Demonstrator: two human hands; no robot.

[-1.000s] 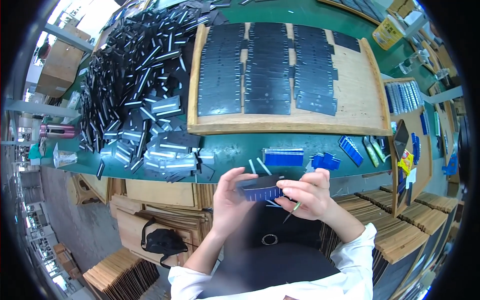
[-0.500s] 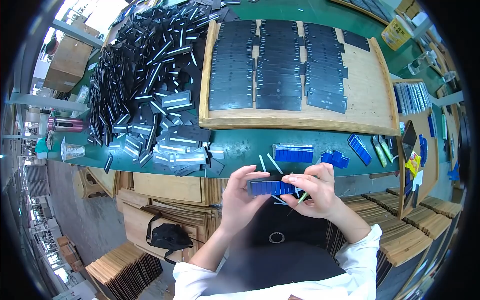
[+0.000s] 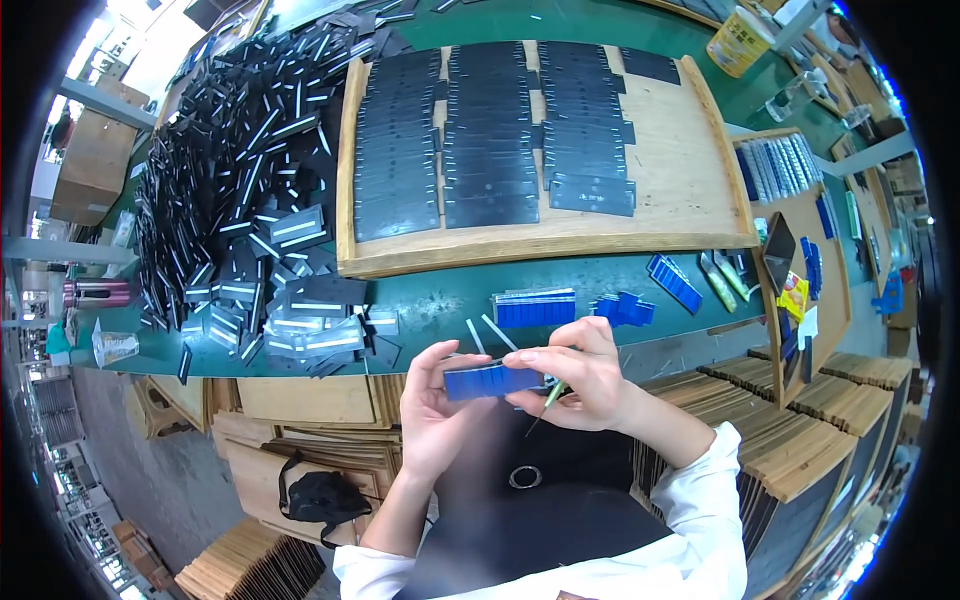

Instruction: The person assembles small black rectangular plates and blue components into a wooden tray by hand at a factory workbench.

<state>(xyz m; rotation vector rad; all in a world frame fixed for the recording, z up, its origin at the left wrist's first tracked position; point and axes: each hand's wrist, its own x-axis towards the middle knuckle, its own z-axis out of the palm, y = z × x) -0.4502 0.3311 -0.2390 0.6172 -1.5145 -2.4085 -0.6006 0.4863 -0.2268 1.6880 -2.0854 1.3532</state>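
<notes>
Spanning the view, a green bench is loaded with a wooden tray of black strips. Below its edge, a blue strip is pinched between left hand and right hand; a green tool is gripped too.

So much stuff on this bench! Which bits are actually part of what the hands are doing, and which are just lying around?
In use:
- left hand and right hand, both on the blue strip
- thin green tool in the right hand

Lying about:
- blue stack on the green bench
- loose black pieces
- wooden tray of black plates
- black bag below
</notes>
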